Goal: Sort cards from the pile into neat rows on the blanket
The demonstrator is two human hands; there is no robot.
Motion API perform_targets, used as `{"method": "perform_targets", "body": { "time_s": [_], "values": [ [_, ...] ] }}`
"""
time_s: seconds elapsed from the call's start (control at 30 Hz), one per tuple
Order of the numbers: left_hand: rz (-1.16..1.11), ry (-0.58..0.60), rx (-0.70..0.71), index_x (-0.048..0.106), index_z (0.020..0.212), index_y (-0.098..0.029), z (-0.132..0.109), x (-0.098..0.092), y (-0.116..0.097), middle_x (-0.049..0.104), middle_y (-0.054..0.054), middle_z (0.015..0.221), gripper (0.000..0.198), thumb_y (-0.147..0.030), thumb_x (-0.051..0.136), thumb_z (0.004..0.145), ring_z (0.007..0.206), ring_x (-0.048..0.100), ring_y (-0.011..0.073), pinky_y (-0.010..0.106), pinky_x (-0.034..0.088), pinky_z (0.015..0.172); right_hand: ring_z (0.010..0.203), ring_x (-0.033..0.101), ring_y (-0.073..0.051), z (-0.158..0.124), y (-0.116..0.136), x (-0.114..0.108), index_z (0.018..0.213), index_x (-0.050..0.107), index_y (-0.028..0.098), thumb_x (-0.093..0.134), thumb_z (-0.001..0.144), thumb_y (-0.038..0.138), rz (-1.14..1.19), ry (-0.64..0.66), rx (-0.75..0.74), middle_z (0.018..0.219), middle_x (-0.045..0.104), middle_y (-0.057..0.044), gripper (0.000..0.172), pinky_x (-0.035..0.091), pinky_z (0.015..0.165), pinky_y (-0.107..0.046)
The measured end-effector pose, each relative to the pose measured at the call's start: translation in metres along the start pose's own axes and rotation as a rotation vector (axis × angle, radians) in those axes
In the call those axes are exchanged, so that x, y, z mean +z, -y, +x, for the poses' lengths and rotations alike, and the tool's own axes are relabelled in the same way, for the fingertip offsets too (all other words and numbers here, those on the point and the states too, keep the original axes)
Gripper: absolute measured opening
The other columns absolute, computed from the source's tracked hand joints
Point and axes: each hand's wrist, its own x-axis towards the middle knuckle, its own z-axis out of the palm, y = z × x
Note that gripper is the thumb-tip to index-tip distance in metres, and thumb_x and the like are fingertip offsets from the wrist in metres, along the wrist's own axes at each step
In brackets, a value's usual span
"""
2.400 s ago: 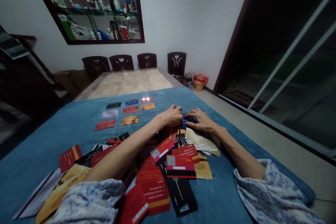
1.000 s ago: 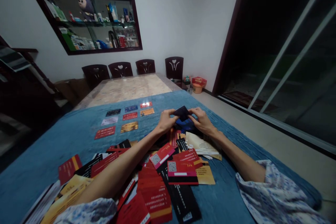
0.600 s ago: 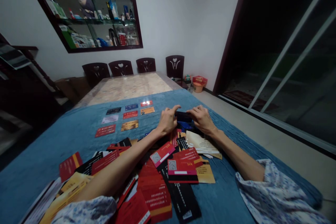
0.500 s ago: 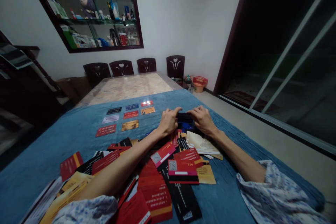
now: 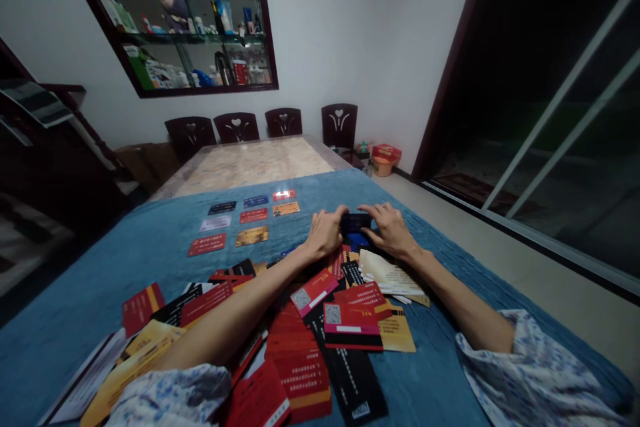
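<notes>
Between my two hands, a dark card [image 5: 356,221] is held up at the far side of the card pile. My left hand [image 5: 325,232] pinches its left end, and my right hand [image 5: 391,228] grips its right end with thumb and fingers. Just below it lies a blue card [image 5: 358,240]. Nearer to me spreads a loose heap of red cards [image 5: 300,367], black cards [image 5: 350,380] and gold cards [image 5: 396,330]. A cream card [image 5: 387,273] lies under my right wrist. My left forearm hides part of the heap.
Several cards lie apart in rough rows at the left, among them a gold card [image 5: 252,235], a white card [image 5: 216,223] and a black card [image 5: 223,207]. A blue cloth [image 5: 100,267] covers the near part of the marble table [image 5: 250,163]. Chairs [image 5: 340,125] stand behind.
The view has shifted slightly, so everything sits a little further right. My right fingers have spread around the dark card's end, and more of the card's face shows.
</notes>
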Motion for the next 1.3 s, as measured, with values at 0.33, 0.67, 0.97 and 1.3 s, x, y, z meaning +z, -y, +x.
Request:
{"method": "perform_targets", "body": {
  "time_s": [0.33,0.67,0.97,1.3],
  "values": [
    [-0.074,-0.075,-0.090,0.057,0.126,-0.023,0.001,-0.006,0.002,0.069,0.005,0.087,0.049,-0.007,0.048,0.081,0.091,0.061,0.0242,0.035,0.046,0.086,0.102,0.049,-0.030,0.000,0.002,-0.002,0.130,0.052,0.020,0.058,0.082,0.031,-0.002,-0.011,-0.045,0.112,0.059,-0.013,0.050,0.036,0.082,-0.040],
    [-0.101,-0.093,-0.081,0.057,0.129,-0.020,0.000,-0.011,0.003,0.070,0.008,0.104,0.048,-0.014,0.049,0.082,0.097,0.058,0.0257,0.038,0.047,0.090,0.106,0.049,-0.031,0.000,0.002,0.001,0.134,0.052,0.016,0.053,0.088,0.035,-0.089,-0.097,-0.101,0.118,0.059,-0.017,0.050,0.037,0.085,-0.042],
    [0.108,-0.024,0.028,0.048,0.134,-0.017,-0.006,-0.016,0.010,0.061,0.013,0.121,0.054,-0.017,0.054,0.081,0.114,0.049,0.0301,0.044,0.044,0.093,0.108,0.049,-0.032,0.001,0.001,0.000,0.133,0.055,0.016,0.050,0.091,0.040,-0.088,-0.119,-0.164,0.118,0.063,-0.017,0.049,0.038,0.086,-0.043],
    [0.225,0.030,0.138,0.050,0.124,-0.018,-0.011,-0.031,0.020,0.052,0.014,0.133,0.043,-0.022,0.060,0.082,0.123,0.041,0.0311,0.048,0.039,0.099,0.110,0.046,-0.033,0.009,0.012,-0.010,0.129,0.059,0.017,0.053,0.088,0.045,-0.124,-0.009,-0.186,0.121,0.060,-0.018,0.050,0.037,0.085,-0.044]
  ]
}}
